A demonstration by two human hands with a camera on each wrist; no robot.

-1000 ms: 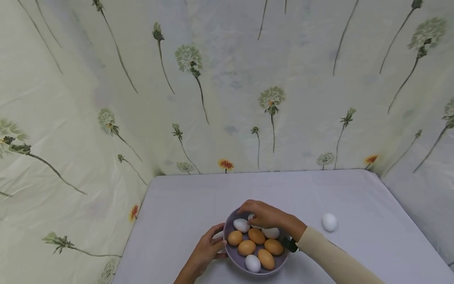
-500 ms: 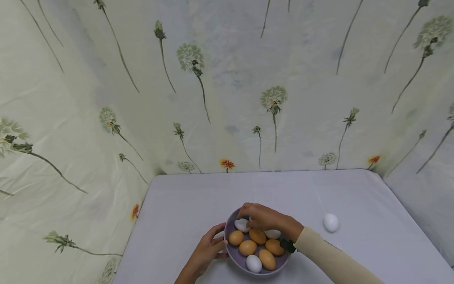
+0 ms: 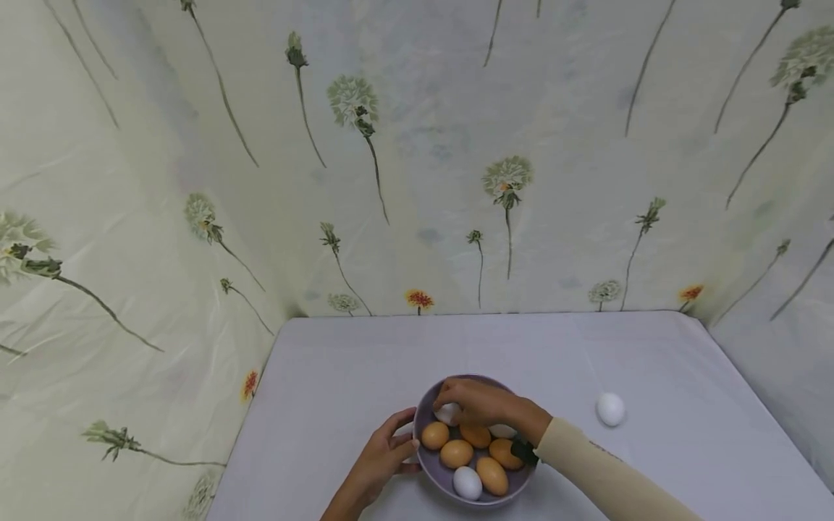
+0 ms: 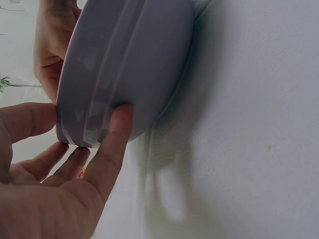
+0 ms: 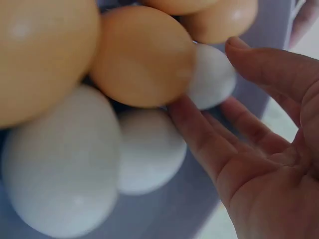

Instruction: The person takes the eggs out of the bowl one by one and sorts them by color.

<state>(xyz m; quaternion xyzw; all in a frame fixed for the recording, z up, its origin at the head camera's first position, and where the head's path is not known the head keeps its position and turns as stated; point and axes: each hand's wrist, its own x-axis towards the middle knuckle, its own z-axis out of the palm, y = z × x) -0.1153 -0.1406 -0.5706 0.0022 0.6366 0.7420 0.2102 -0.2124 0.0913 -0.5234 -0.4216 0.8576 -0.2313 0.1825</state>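
A purple-grey bowl [image 3: 435, 472] of brown and white eggs stands near the table's front. My left hand [image 3: 383, 457] holds its left side, thumb and fingers spread against the outer wall [image 4: 134, 64] in the left wrist view. Inside the bowl, at the back left, my right hand [image 3: 478, 402] grips a white egg [image 3: 447, 413]. In the right wrist view, thumb and fingers lie on either side of that egg [image 5: 214, 77], beside a brown egg [image 5: 144, 55]. The right hand and forearm hide part of the bowl's back and right side.
A single white egg [image 3: 610, 409] lies on the white-covered table [image 3: 352, 354], right of the bowl. Several brown eggs [image 3: 457, 454] and a white one [image 3: 467, 483] fill the bowl's front. A flower-patterned curtain [image 3: 423, 145] surrounds the table's back and sides.
The right hand has come down and slightly left, from above the eggs onto the white egg at the back left. The left hand keeps its place on the bowl.
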